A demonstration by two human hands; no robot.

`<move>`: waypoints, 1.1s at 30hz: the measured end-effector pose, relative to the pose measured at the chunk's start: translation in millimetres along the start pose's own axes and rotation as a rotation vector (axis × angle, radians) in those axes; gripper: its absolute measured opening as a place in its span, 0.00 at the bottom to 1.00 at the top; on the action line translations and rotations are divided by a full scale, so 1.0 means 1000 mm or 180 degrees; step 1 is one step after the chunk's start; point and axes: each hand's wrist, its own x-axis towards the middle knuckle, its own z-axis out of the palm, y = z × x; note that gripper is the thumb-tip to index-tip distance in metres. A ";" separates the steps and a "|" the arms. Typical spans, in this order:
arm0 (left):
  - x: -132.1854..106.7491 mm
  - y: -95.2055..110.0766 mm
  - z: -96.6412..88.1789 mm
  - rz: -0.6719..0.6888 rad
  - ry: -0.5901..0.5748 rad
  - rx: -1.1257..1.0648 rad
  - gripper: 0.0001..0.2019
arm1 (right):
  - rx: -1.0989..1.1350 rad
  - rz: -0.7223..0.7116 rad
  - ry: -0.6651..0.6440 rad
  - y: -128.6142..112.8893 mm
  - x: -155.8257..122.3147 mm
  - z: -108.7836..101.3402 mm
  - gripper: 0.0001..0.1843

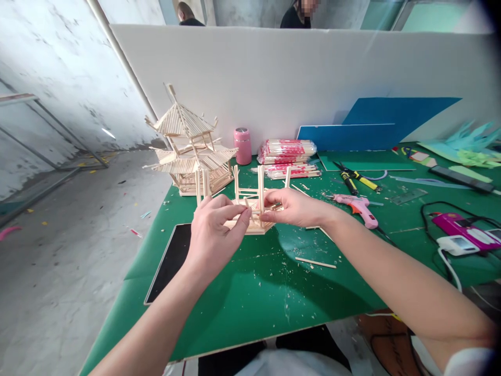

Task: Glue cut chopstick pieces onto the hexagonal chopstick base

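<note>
The left hand [216, 224] is pinching a thin stick [246, 201]; the right hand [291, 207] is gripping the wooden frame [255, 230] — its posts [261, 184] are standing, tops bare.

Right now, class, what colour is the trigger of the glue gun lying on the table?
Orange; the trigger shows best in the head view.

Bright, diffuse light is filling the scene. Toward four o'clock, a soft shadow [332, 284] is lying below the right forearm [391, 277] on the green tabletop [235, 318]. A pale pane [438, 18] at two o'clock is washing out, and a faint glare streak [373, 44] is slanting nearby; a dark blur [493, 18] is covering the corner. Wide-angle distortion is stretching the edges. At nine o'clock, a pink scrap [10, 232] is appearing soft.
</note>
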 end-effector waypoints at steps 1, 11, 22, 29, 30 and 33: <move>0.000 0.000 0.001 -0.0005 0.0017 0.0007 0.09 | -0.0018 0.0005 0.0017 0.000 0.000 0.000 0.14; -0.002 -0.002 0.007 0.0083 0.0187 0.0107 0.08 | -0.0264 -0.0005 0.0329 0.001 -0.001 0.008 0.15; -0.001 -0.002 0.010 -0.0079 0.0174 0.0113 0.08 | -0.0695 -0.0009 0.0662 -0.003 0.000 0.011 0.10; -0.001 0.000 0.013 -0.0113 0.0212 0.0169 0.09 | -0.0778 -0.0038 0.0737 -0.002 -0.001 0.013 0.10; -0.001 0.001 0.013 -0.0108 0.0206 0.0158 0.09 | -0.0780 -0.0060 0.0736 -0.001 -0.001 0.013 0.10; 0.000 0.001 0.013 -0.0094 0.0199 0.0134 0.08 | -0.0766 -0.0119 0.0714 0.001 -0.001 0.014 0.10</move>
